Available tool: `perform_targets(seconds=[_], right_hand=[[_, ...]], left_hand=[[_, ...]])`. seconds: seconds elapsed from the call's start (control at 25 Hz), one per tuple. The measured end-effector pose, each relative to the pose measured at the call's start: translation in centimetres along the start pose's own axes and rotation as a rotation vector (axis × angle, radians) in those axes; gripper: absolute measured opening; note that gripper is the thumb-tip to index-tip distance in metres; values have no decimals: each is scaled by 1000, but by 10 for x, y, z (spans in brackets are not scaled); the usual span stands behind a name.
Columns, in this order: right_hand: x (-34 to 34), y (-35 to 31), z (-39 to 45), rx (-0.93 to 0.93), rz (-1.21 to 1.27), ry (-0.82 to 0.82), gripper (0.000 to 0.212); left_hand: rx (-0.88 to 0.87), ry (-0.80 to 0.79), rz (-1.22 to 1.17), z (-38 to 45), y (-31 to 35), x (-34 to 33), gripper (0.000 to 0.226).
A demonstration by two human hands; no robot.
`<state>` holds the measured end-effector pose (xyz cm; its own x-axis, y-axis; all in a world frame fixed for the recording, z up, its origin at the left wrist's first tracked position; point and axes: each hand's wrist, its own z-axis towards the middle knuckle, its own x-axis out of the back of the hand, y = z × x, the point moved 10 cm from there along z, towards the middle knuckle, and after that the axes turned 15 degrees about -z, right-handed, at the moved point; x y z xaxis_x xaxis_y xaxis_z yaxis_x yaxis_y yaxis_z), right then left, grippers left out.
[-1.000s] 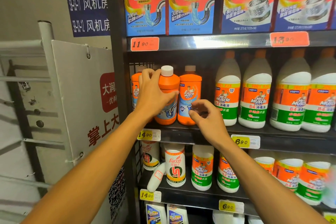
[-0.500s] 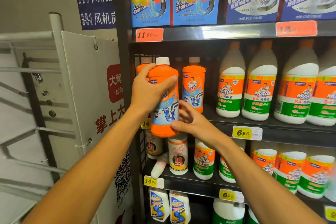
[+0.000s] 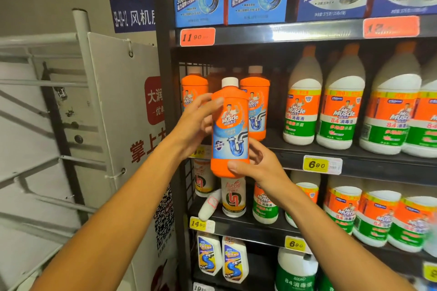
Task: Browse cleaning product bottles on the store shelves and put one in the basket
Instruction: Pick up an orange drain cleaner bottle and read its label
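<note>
While the dark shelf unit fills most of the view, its tiers packed with boxes above and bottles below, the step in hand is a close look at one bottle held clear of the shelf edge. To the right stand the white disinfectant bottles with orange and green labels — well apart from the hands and no obstacle. Just behind the held one, two matching orange bottles wait on the middle shelf beside a wire divider.

The orange drain-cleaner bottle is upright in mid-air in front of that shelf, label towards the camera, white cap on top. The left hand grips its upper body from the left, fingers curled round the back. The right hand cups the lower part, thumb across the base at the front and fingers wrapped behind, so both hands are holding the bottle.

To do this well, I judge the lower hand should carry the weight while the upper one turns the bottle to read the label. Keeping it vertical guards against a leaking cap. Holding it forward of the shelf edge avoids knocking the neighbours over.

No basket shows in this view — so lowering it in will likely need a look down first, and one hand freed only once the other has a firm hold.
</note>
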<state>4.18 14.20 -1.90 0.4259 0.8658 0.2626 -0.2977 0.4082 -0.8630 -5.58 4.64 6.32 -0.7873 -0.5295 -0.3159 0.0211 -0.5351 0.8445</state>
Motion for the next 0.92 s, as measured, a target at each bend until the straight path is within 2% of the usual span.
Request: perform_targets(seconds=[0.08,0.2,0.48,0.6,0.76,0.92], right_hand=[[1,0,-3,-5,14,-7,68],[3,1,-7,-12,5,-14,68],[0,3,-7,-2,30,-48,74],[1,4,-5,0,31,-48,73],[-3,1,-5,-4,48,-74,72],[-12,0,-3,-37,145,-107,64]], left_hand=[[63,-92,14,-1,-11,-5,38],[20,-122,90,0,-13,-7,33],[-46,-207,122,-5,1,-21,57],[-56,-216,121,-7,5,-22,57],[-49,-156,137,-7,9,-18,45],[-71,65,211,-9,14,-14,45]])
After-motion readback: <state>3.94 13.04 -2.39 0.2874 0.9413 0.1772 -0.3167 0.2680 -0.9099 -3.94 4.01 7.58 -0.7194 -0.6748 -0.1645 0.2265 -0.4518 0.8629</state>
